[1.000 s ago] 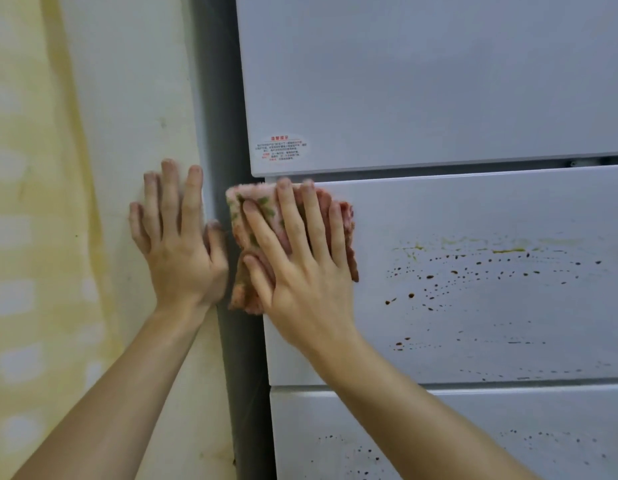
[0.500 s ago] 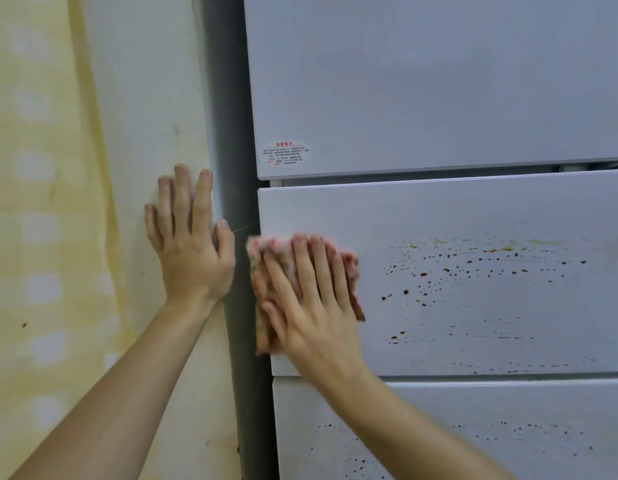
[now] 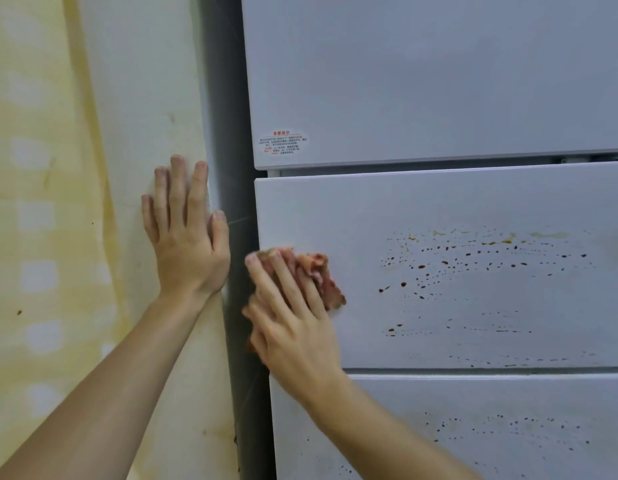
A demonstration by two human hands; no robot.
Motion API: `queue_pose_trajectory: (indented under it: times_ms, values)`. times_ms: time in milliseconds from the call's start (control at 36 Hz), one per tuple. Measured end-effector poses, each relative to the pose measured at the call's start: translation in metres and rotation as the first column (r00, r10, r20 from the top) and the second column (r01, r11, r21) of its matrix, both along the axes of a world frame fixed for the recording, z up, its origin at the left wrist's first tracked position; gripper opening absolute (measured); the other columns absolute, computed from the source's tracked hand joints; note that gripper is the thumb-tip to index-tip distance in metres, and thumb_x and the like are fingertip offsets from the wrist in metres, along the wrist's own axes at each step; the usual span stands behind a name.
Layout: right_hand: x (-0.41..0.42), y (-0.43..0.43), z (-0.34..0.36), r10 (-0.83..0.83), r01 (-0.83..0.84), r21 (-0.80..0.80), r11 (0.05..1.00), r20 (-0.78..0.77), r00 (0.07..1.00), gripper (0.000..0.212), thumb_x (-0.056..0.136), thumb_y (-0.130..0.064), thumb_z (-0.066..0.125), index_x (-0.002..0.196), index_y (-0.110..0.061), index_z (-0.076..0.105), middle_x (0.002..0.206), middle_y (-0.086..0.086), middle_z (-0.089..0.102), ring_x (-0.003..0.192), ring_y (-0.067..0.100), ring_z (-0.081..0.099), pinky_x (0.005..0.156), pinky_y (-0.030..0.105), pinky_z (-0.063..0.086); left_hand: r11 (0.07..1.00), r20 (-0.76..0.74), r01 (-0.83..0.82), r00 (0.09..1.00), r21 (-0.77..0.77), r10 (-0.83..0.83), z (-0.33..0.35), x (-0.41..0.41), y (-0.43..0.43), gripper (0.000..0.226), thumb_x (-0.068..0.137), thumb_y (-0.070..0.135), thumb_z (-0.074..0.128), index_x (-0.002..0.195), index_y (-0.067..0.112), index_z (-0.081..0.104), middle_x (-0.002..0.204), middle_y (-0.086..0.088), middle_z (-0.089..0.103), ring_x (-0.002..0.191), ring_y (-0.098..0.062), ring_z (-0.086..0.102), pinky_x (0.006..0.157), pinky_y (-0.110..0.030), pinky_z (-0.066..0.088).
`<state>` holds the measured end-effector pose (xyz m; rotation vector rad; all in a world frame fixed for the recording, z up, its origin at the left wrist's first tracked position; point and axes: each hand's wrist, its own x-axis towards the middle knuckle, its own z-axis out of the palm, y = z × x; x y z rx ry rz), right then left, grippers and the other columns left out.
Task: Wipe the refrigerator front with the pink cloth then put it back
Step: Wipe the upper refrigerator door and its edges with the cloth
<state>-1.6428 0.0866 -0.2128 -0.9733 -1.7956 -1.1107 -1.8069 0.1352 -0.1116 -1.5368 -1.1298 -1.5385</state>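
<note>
The white refrigerator front [image 3: 439, 202] fills the right of the view, split into an upper door and two drawer panels. Brown and yellowish splatter spots [image 3: 474, 261] cover the middle panel, and more dot the lower panel [image 3: 508, 424]. My right hand [image 3: 293, 320] presses the bunched pink cloth [image 3: 321, 275] flat against the left edge of the middle panel, fingers straight over it. My left hand [image 3: 186, 237] rests flat and open on the wall beside the refrigerator.
A stained cream and yellow wall [image 3: 58, 202] stands at the left. The grey side of the refrigerator [image 3: 228, 133] runs between wall and doors. A small red-lettered sticker [image 3: 283, 143] sits at the upper door's bottom left corner.
My right hand has slid the pink cloth downward along the left edge of the middle panel, and the cloth has bunched up. My left hand has stayed flat on the wall.
</note>
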Motion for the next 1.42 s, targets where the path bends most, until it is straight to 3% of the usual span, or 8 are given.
queue_pose_trajectory:
  times_ms: [139, 250, 389, 500, 667, 861, 1222, 1417]
  values:
    - [0.012, -0.001, -0.027, 0.015, -0.008, -0.046, 0.999, 0.172, 0.985, 0.020, 0.100, -0.031, 0.058, 0.111, -0.030, 0.074, 0.174, 0.005, 0.022, 0.162, 0.027, 0.012, 0.131, 0.047, 0.014, 1.000, 0.002, -0.008, 1.000, -0.016, 0.008, 0.000, 0.000, -0.001, 0.065, 0.105, 0.030, 0.036, 0.167, 0.023, 0.019, 0.176, -0.005, 0.009, 0.163, -0.026, 0.003, 0.131, -0.051, -0.001]
    - [0.022, -0.001, 0.006, -0.051, 0.045, 0.034, 0.998, 0.222, 0.974, 0.051, 0.099, -0.035, 0.057, 0.147, -0.019, 0.057, 0.174, 0.009, 0.017, 0.163, 0.031, 0.008, 0.132, 0.048, 0.007, 1.000, -0.007, -0.006, 1.000, -0.024, 0.006, 0.000, 0.000, -0.001, 0.065, 0.105, 0.030, 0.036, 0.167, 0.023, 0.018, 0.176, -0.004, 0.008, 0.163, -0.026, 0.001, 0.131, -0.051, -0.001]
    - [0.029, 0.001, 0.120, -0.080, 0.089, 0.129, 0.988, -0.070, 0.994, 0.071, 0.095, -0.040, 0.048, 0.163, -0.022, 0.035, 0.172, 0.017, 0.022, 0.161, 0.038, 0.014, 0.131, 0.053, 0.008, 1.000, -0.021, -0.013, 1.000, -0.012, 0.012, -0.002, -0.002, 0.002, 0.067, 0.105, 0.028, 0.038, 0.167, 0.022, 0.016, 0.176, -0.006, 0.006, 0.163, -0.027, 0.001, 0.130, -0.057, 0.003]
    - [0.037, 0.002, 0.150, -0.098, 0.128, 0.163, 0.978, -0.178, 0.979, 0.069, 0.106, -0.047, 0.046, 0.165, -0.016, 0.029, 0.172, 0.018, 0.020, 0.161, 0.037, 0.014, 0.130, 0.056, 0.013, 1.000, -0.020, -0.005, 1.000, -0.016, 0.005, -0.001, 0.000, 0.001, 0.068, 0.104, 0.027, 0.039, 0.167, 0.022, 0.016, 0.176, -0.005, 0.006, 0.163, -0.025, 0.000, 0.130, -0.056, 0.002]
    - [0.042, -0.003, 0.048, -0.065, 0.083, 0.142, 0.986, -0.125, 0.990, 0.058, 0.113, -0.031, 0.041, 0.164, -0.008, 0.028, 0.173, 0.013, 0.021, 0.161, 0.033, 0.015, 0.131, 0.051, 0.018, 0.999, 0.039, 0.028, 0.999, -0.030, -0.026, 0.001, 0.004, -0.003, 0.066, 0.103, 0.028, 0.038, 0.166, 0.023, 0.022, 0.175, -0.003, 0.011, 0.163, -0.024, 0.004, 0.130, -0.052, 0.001]
    - [0.074, -0.013, -0.043, -0.112, 0.113, 0.071, 0.991, -0.014, 0.994, 0.068, 0.108, -0.043, 0.053, 0.164, -0.013, 0.029, 0.173, 0.011, 0.020, 0.161, 0.029, 0.020, 0.132, 0.046, 0.013, 0.999, -0.062, 0.018, 0.998, 0.050, -0.015, -0.015, 0.029, -0.015, 0.067, 0.102, 0.023, 0.043, 0.166, 0.024, 0.023, 0.174, -0.013, 0.010, 0.162, -0.031, 0.003, 0.129, -0.054, 0.001]
    - [0.071, -0.011, 0.109, -0.134, 0.174, 0.134, 0.976, -0.261, 0.956, 0.073, 0.113, -0.049, 0.033, 0.165, -0.001, 0.016, 0.173, 0.022, 0.010, 0.162, 0.036, 0.009, 0.132, 0.051, 0.004, 0.996, -0.090, 0.094, 0.992, 0.013, -0.092, -0.029, 0.064, -0.023, 0.062, 0.102, 0.023, 0.038, 0.163, 0.020, 0.030, 0.172, -0.013, 0.018, 0.160, -0.031, 0.011, 0.128, -0.054, 0.010]
    - [0.071, -0.005, 0.074, -0.092, 0.123, 0.162, 0.979, -0.185, 0.978, 0.060, 0.114, -0.035, 0.039, 0.165, -0.008, 0.023, 0.171, 0.022, 0.017, 0.160, 0.038, 0.014, 0.132, 0.051, 0.008, 0.996, -0.128, 0.047, 0.991, 0.080, -0.037, -0.028, 0.069, -0.028, 0.061, 0.100, 0.013, 0.047, 0.160, 0.017, 0.040, 0.170, -0.017, 0.025, 0.159, -0.034, 0.016, 0.127, -0.057, 0.017]
